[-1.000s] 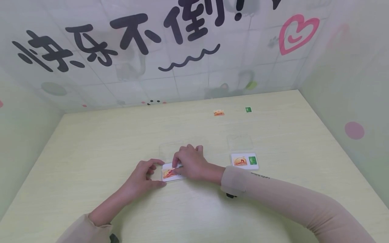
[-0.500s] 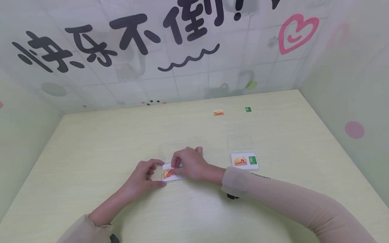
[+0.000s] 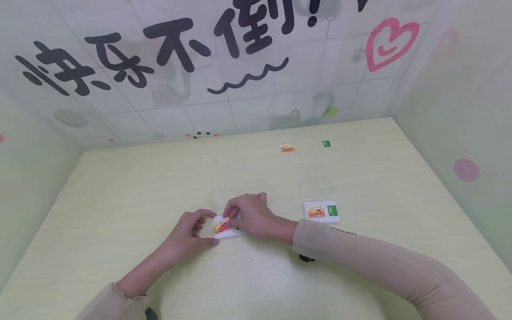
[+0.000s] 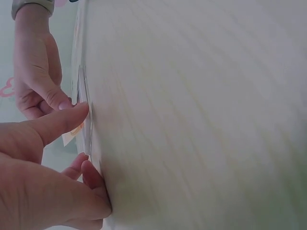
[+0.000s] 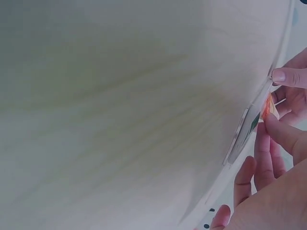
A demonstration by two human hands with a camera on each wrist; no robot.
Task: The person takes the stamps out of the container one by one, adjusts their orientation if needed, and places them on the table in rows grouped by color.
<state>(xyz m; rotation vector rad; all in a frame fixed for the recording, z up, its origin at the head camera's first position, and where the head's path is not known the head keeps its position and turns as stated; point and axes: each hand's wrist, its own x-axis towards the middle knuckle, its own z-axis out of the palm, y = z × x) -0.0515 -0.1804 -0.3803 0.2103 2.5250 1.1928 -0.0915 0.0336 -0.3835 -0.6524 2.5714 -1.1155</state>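
Observation:
My left hand (image 3: 186, 233) grips the left end of a flat clear case (image 3: 229, 237) with a white card in it, forefinger at the far corner and thumb at the near one. Between the thumb and forefinger of my right hand (image 3: 252, 215) is an orange stamp (image 3: 221, 226). It sits tilted over the card's left part, its left corner reaching past the card's edge. In the right wrist view, the stamp (image 5: 268, 106) stands up off the case (image 5: 238, 136), beside a green stamp (image 5: 255, 120). My right hand hides the card's right part in the head view.
A second case (image 3: 322, 219) to the right holds an orange stamp (image 3: 316, 211) and a green stamp (image 3: 333, 210). Clear lids (image 3: 316, 186) lie behind the cases. Farther back lie a loose orange stamp (image 3: 287, 148) and a loose green one (image 3: 326, 144).
My right hand has drawn slightly left with the orange stamp, which now tilts and pokes past the card's left edge. The left hand has stayed in place.

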